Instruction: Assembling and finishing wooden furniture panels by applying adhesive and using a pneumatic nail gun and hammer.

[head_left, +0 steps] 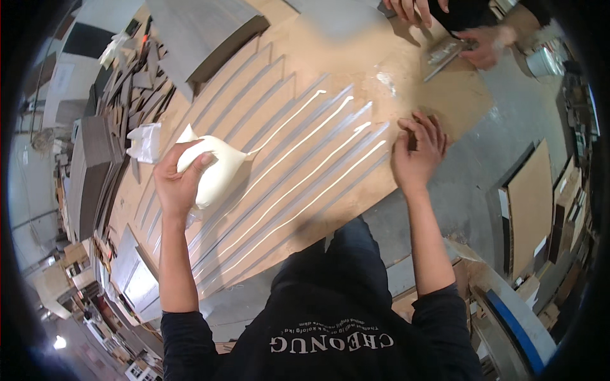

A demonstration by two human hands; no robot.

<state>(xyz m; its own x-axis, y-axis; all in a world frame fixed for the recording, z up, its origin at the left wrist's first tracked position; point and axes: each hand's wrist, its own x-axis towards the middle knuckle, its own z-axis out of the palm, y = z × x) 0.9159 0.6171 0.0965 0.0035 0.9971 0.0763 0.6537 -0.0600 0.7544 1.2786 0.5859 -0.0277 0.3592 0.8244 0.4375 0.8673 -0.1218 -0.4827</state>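
My left hand (178, 181) is closed around a soft, plump bag (219, 170) filled with cream-coloured paste. The bag's narrow tip points right, and a thin cream bead runs from it. Below lies a large brown board (365, 193) marked with parallel grey stripes. Several cream beads (349, 170) run diagonally along the stripes. My right hand (418, 151) rests at the board's right side, fingers bent and apart, holding nothing.
Another person's hand (486, 47) holds a flat tool (443, 60) at the far right corner. Grey panels (210, 35) lie on the board's far left. Scrap strips (136, 82) are heaped at left. Boards (532, 203) lean at right beside a white bucket (543, 63).
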